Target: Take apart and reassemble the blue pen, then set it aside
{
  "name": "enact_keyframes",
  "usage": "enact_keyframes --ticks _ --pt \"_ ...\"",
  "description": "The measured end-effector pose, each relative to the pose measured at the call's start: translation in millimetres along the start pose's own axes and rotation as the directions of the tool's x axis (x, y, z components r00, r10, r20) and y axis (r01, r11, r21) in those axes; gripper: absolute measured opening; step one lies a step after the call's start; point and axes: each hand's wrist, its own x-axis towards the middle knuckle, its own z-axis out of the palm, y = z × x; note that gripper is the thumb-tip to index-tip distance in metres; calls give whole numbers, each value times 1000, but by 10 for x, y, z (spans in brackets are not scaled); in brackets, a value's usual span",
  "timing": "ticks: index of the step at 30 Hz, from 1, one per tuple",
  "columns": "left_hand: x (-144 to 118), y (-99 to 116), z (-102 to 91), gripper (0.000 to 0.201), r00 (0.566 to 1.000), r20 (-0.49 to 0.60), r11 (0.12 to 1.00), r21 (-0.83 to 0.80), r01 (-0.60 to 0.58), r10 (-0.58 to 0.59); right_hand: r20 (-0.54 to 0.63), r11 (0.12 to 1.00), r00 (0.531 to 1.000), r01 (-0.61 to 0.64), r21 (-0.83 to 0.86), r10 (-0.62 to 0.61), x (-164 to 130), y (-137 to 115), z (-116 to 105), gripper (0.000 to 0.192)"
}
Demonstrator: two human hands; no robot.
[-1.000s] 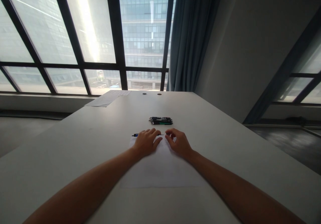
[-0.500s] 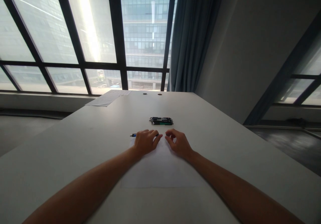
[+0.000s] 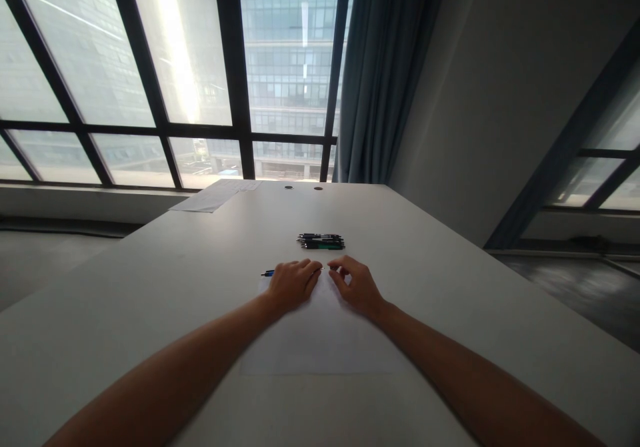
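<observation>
Curling left hand (image 3: 294, 283) round a slim, blue-ended pen (image 3: 267, 273), right hand (image 3: 357, 287) pinching a small dark piece (image 3: 333, 268)

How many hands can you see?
2: the left hand around a blue pen, and the right hand beside it, both near the far edge of the paper.

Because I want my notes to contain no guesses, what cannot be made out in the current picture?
All in the head view:
Blue pen: its middle is hidden by the left hand.
Right hand: whether it pinches anything; the spot is tiny and dark.
Pen pile: exact count; pens overlap.
Far papers: any writing; too small and faint.
Table: near side, below the frame.
</observation>
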Motion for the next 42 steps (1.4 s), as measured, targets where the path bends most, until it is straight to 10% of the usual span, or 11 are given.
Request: enact_keyframes --ticks 42 --pt "-4 -11 4 21 998 34 999 17 -50 50 14 998 998 65 14 -65 5 39 21 16"
